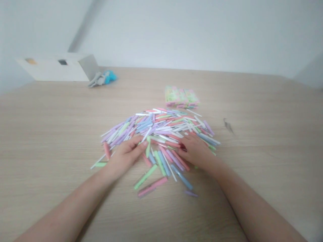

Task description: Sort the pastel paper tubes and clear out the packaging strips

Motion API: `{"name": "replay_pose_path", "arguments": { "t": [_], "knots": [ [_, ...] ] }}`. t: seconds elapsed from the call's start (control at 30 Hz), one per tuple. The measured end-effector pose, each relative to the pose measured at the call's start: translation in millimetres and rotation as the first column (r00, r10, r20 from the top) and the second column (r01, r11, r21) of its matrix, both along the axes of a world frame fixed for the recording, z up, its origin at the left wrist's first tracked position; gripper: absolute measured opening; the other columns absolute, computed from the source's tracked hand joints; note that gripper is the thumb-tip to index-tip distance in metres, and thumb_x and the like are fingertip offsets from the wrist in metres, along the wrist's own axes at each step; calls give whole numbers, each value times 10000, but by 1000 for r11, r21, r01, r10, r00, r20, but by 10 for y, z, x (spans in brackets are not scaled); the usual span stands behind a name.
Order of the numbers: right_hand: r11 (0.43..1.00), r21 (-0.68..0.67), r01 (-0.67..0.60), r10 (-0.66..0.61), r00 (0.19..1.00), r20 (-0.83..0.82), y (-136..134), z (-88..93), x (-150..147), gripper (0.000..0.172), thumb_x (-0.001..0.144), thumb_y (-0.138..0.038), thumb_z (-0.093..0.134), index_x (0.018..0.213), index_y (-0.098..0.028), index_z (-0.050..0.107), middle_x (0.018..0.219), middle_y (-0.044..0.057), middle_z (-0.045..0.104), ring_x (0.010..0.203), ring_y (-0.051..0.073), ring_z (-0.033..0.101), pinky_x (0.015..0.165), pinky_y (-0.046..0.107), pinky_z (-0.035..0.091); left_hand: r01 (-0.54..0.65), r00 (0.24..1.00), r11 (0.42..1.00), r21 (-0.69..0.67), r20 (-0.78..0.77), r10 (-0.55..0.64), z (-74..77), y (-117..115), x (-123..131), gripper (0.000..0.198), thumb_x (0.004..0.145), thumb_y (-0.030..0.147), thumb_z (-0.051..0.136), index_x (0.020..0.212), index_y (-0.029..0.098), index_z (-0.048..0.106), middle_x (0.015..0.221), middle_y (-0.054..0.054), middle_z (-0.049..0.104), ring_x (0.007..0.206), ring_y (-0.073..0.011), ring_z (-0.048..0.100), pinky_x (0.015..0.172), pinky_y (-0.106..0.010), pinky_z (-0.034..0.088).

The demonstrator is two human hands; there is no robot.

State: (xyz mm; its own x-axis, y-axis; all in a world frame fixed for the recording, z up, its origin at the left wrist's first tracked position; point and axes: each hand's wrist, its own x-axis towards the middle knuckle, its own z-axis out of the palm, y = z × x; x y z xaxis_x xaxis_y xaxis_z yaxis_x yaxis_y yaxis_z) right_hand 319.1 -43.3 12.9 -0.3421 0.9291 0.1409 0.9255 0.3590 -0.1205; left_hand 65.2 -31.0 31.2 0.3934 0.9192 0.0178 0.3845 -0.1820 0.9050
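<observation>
Mid-frame now, left hand (pixel 126 154) and right hand (pixel 197 150) curl into the heaped pastel sticks (pixel 161 126) on the worktop (pixel 264 141), grips too blurred to tell, spaced apart apparently to reach both sides.

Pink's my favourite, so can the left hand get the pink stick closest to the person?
Probably yes: the left hand is close by, and that pink stick lies on the table with nothing on top. A green stick lies beside it, but flat, so it shouldn't block much.
</observation>
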Motion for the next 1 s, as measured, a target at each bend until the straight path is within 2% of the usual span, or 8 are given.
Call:
{"name": "replay_pose_path", "arguments": {
  "t": [0.2,0.3,0.43,0.5,0.57,0.67,0.87,1.0],
  "knots": [
    [999,-50,-13,10,999,-45,81,0,89,152,861,-191,514,798,-156,648,864,77,662,878,210,571,855,331,406,-34,999,999,11,-1,34,24,-12,14,332,891,441,488,944,207,717,426,54,437,554,-174,519,732,-301,410],
    [999,-14,36,-38,984,-174,61,174,163,186,866,-135,477,860,-151,662,876,78,667,898,210,590,836,326,440,-44,999,999,2,1,44,39,-16,18,323,877,438,505,946,213,727,407,49,435,565,-185,527,707,-298,409],
    [980,135,145,-82,917,-390,-411,464,67,306,923,-181,395,1142,-194,608,1121,105,646,1075,244,584,898,369,475,-11,1000,1000,-24,22,12,19,4,-2,320,875,438,508,974,218,718,416,48,442,571,-182,529,662,-281,407],
    [978,201,-56,125,927,-352,-804,422,-50,382,941,-277,401,1305,-246,512,1318,91,563,1261,256,474,1004,390,434,-6,1000,1000,-29,30,7,2,13,-12,317,876,433,508,982,215,712,421,49,442,565,-177,527,645,-276,408],
    [865,183,-467,497,844,-200,-1166,231,-154,460,926,-380,459,1373,-272,449,1392,48,518,1342,227,393,1066,363,395,0,999,999,-33,34,1,-8,15,-13,312,870,427,521,985,205,707,421,52,437,552,-170,518,626,-268,405],
    [822,33,-569,569,819,-70,-1456,-95,-222,441,940,-355,456,1346,-187,494,1407,35,509,1345,210,394,1094,338,373,15,999,999,-48,52,-12,-7,4,2,320,863,427,533,1005,191,696,415,58,417,513,-154,478,580,-249,379],
    [870,-163,-465,440,882,-168,-1239,-119,-163,440,970,-264,410,1410,-246,419,1491,27,392,1417,174,246,1173,392,230,12,999,999,-44,51,-9,7,-15,23,333,877,437,512,993,183,694,422,58,401,471,-134,409,521,-236,323],
    [904,-133,-407,387,909,-153,-962,-121,-91,452,963,-262,418,1415,-279,411,1534,37,307,1434,198,190,1173,452,197,6,998,999,-38,63,-4,-15,-3,18,346,867,457,515,990,186,692,425,55,409,485,-142,432,515,-235,328]
  ]
}}
